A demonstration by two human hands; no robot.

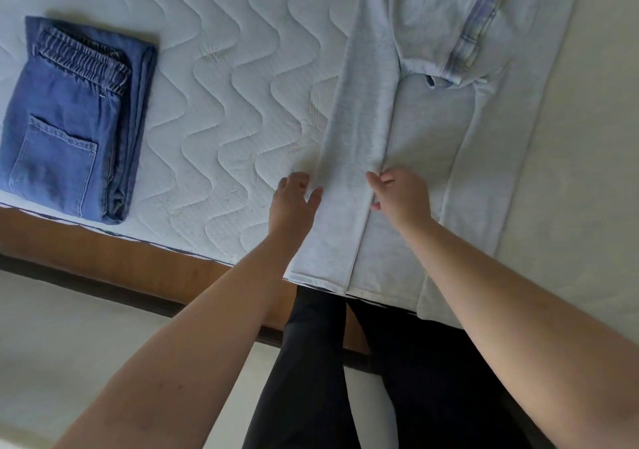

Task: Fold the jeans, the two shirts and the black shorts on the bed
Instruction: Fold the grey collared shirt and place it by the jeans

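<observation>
The right hand (403, 194) pinches the edge of the shirt's (408, 137) folded-in panel; the left hand (294, 199) lies relaxed, flat on that panel's outer fold; the shirt's long axis runs straight away from both hands up the bed (224, 103); folded jeans (69, 120) lie well left.

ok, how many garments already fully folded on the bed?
1: the jeans, folded at the mattress's left near edge. The grey shirt is only part-folded under the left hand and right hand. Other garments may lie out of view.
</observation>
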